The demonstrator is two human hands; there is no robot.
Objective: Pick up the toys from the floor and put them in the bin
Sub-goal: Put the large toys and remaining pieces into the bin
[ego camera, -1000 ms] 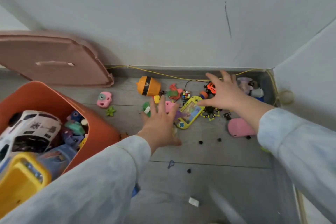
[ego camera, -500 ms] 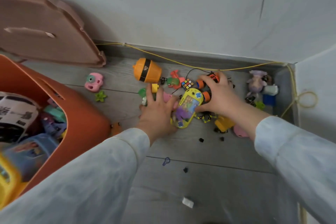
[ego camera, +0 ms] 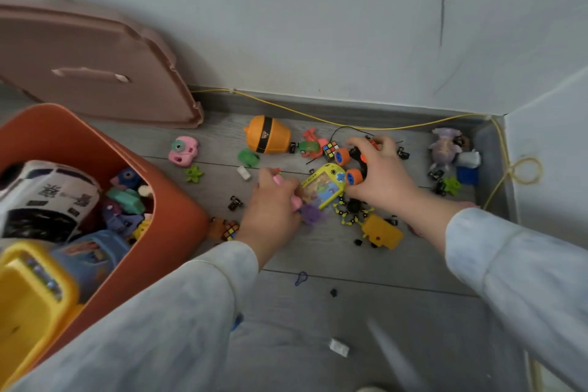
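Toys lie scattered on the grey floor by the wall. My left hand [ego camera: 273, 204] is closed around a pink toy [ego camera: 286, 189], beside a purple piece [ego camera: 310, 212]. My right hand [ego camera: 383, 175] grips a black toy car with orange wheels [ego camera: 350, 165]. Between the hands lies a yellow handheld game [ego camera: 324, 186]. The orange bin [ego camera: 171, 210] stands at the left, holding several toys, among them a white car [ego camera: 47, 197]. An orange cone-shaped toy [ego camera: 267, 134], a small colour cube [ego camera: 330, 148] and a pink camera toy [ego camera: 183, 151] lie further back.
A pink lid [ego camera: 95, 73] leans on the wall behind the bin. A yellow cord [ego camera: 350, 124] runs along the skirting to the right corner, where a purple figure [ego camera: 444, 146] and a blue block [ego camera: 467, 174] sit. A yellow block [ego camera: 381, 232] and small black bits lie near my right wrist.
Both hands reached down to the toy pile. The left hand closed on the pink toy, and the right hand closed on the orange-wheeled car.
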